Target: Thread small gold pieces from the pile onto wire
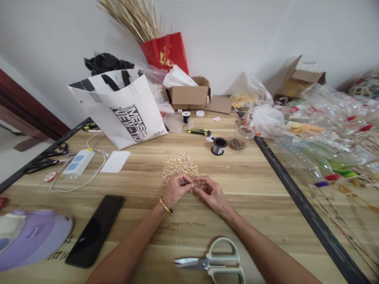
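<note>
My left hand (177, 190) and my right hand (212, 194) meet over the wooden table, fingertips pinched together. Whatever lies between the fingertips is too small to name. Just beyond them spreads a pile of small gold and white beads (181, 161). A gold bangle (166, 206) circles my left wrist. Below the hands, a thin gold beaded strand (189, 224) lies on the wood. Scissors with pale green handles (223, 252) rest between my forearms, blades pointing left.
Spools of wire (219, 146), a yellow-black utility knife (197, 131) and a jar of beads (238, 143) stand behind the pile. A phone (95, 230), power strip (79, 162) and white paper bag (124, 110) are at left. Plastic bottles (328, 118) crowd the right.
</note>
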{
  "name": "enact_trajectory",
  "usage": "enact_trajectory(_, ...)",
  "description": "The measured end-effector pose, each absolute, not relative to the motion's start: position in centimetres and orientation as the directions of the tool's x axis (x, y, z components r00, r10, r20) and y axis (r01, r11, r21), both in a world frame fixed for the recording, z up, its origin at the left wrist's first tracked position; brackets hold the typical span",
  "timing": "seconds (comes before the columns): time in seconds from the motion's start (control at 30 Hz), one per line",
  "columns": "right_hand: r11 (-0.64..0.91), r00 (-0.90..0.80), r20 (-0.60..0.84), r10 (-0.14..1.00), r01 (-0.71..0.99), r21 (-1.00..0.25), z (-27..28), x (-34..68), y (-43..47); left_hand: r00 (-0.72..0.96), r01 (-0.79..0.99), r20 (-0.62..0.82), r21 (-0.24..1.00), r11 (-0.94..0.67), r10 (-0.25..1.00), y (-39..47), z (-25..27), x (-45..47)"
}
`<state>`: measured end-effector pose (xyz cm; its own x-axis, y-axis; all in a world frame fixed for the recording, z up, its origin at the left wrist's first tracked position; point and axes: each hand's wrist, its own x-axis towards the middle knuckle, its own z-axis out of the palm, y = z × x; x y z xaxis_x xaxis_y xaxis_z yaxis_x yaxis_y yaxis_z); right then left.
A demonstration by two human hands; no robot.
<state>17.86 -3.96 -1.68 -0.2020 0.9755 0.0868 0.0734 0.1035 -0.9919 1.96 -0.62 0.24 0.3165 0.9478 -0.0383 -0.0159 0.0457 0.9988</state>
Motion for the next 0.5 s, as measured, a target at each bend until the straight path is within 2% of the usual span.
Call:
enact_trajectory(0.27,0.022,-0.240,0.050,0.969,-0.117,-0.993,-1.69,17.64,-3.49,0.278,0.119,0.148,0.975,-0.187,0.949,-0.94,0.11,2.38)
enact_trajectory(0.5,0.010,-0.255,0.059,0.965,-0.190,-0.982,-1.75,17.72,-3.28,0.266,0.198,0.201,0.946,-0.257,0.943,-1.17,0.19,2.49)
